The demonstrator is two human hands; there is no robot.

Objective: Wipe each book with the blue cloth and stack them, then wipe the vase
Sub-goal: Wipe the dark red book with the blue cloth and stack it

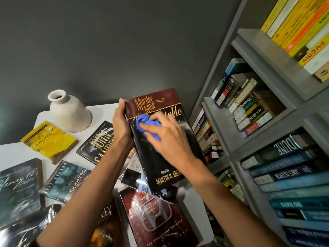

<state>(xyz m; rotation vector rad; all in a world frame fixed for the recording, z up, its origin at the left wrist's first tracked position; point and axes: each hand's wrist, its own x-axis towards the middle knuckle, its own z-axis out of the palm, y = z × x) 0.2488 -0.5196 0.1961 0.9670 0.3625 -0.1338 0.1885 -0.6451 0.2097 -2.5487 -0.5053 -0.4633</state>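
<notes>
My left hand (121, 125) grips the left edge of a dark red and black hardcover, "Murder Most…" (160, 161), held tilted above the table. My right hand (167, 138) presses a bunched blue cloth (142, 122) against the book's front cover, fingers curled over the cloth. A white ceramic vase (69, 111) stands upright at the far left of the white table (106, 111). Several other books lie flat and scattered on the table, among them a yellow one (49, 141) and a red one (153, 218) near me.
A grey bookshelf (263, 56) packed with books fills the right side, close to the held book. A dark grey wall stands behind the table. Books cover most of the table's near and left parts.
</notes>
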